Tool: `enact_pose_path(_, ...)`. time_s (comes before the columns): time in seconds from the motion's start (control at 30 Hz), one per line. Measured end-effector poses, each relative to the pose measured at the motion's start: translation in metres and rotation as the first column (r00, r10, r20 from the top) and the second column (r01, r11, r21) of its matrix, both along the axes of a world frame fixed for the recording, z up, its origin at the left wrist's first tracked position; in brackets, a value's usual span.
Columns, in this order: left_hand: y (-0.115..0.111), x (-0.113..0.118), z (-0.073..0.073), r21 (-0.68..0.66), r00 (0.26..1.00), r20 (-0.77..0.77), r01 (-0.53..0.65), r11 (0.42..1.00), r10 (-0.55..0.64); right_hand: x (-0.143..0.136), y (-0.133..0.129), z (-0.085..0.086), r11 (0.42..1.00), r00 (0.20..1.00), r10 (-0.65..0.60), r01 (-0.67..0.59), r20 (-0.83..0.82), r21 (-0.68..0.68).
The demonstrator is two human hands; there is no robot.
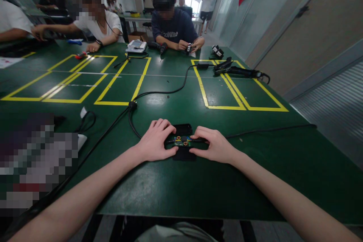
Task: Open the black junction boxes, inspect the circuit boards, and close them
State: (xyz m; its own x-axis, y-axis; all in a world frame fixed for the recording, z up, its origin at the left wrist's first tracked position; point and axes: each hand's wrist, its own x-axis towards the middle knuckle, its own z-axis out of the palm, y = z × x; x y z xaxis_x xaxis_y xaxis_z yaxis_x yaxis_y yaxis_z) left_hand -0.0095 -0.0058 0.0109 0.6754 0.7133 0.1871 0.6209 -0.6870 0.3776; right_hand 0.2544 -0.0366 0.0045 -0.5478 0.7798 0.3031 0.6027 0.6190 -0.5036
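Observation:
A small green circuit board [182,141] with copper-wound coils lies in front of me on the table. My left hand [155,140] grips its left end between thumb and fingers. At the right end, the thumb and fingertips of my right hand [216,145] close on the board. A black plastic shell half [183,128] rests just behind it, and a flat black piece [184,155] shows under its near side. Black cable [244,133] runs off to the right from the board; another cable [133,123] reaches my left hand. My palms partly hide both cable ends.
The green table [136,193] carries yellow tape outlines [224,107]. A plug [132,104] lies left of my hands. Farther back are a black tool [241,72], a power drill [162,48] and a white device [136,46]. A co-worker [177,24] sits opposite, handling a small part.

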Motion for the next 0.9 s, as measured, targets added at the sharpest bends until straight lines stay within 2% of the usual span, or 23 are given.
enact_pose_path(0.17, 0.001, -0.002, -0.001, 0.006, 0.999, 0.012, 0.03, 1.0, -0.03, -0.002, 0.002, -0.002, 0.999, 0.999, -0.037, 0.037, 0.006, 0.01)
enact_pose_path(0.33, 0.001, 0.0, -0.002, 0.052, 0.999, 0.018, -0.045, 0.998, 0.044, -0.006, 0.001, -0.005, 0.996, 0.996, -0.077, 0.074, 0.05, 0.057)
enact_pose_path(0.47, 0.001, 0.001, -0.003, 0.055, 0.999, 0.013, -0.051, 0.997, 0.05, -0.009, -0.001, -0.007, 0.993, 0.992, -0.109, 0.105, 0.062, 0.06)
enact_pose_path(0.77, 0.008, -0.013, 0.003, 0.034, 0.995, -0.016, 0.096, 0.995, -0.096, -0.01, -0.001, -0.01, 0.987, 0.988, -0.145, 0.142, 0.045, 0.069)
enact_pose_path(0.9, 0.009, -0.016, 0.005, 0.043, 0.994, -0.028, 0.108, 0.993, -0.107, -0.011, -0.003, -0.007, 0.987, 0.987, -0.151, 0.148, 0.052, 0.069)
